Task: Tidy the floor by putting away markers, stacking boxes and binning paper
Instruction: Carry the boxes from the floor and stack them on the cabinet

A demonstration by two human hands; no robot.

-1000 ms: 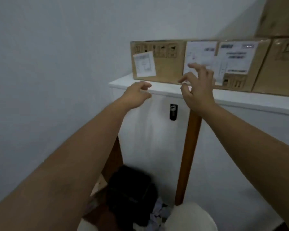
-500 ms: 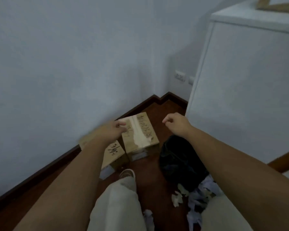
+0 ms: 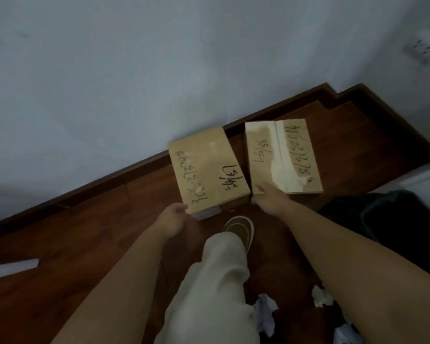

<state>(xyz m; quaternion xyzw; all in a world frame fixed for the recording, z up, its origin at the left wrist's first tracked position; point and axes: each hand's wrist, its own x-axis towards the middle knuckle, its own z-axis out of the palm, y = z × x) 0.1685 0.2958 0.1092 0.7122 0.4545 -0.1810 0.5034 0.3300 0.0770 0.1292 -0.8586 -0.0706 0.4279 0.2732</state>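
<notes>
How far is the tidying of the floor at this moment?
Nothing looks finished here. In hand: the left hand touches the near corner of the left box, and the right hand is at the near edge of the right box; both boxes lie side by side on the floor, unstacked. Left: crumpled paper lies by the feet. No markers show.

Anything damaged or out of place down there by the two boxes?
Yes. The right box has its top paper layer torn away in a pale strip along the seam. Crumpled paper lies loose on the wooden floor near the person's leg. The left box looks intact, and the two boxes sit at slightly different angles.
</notes>
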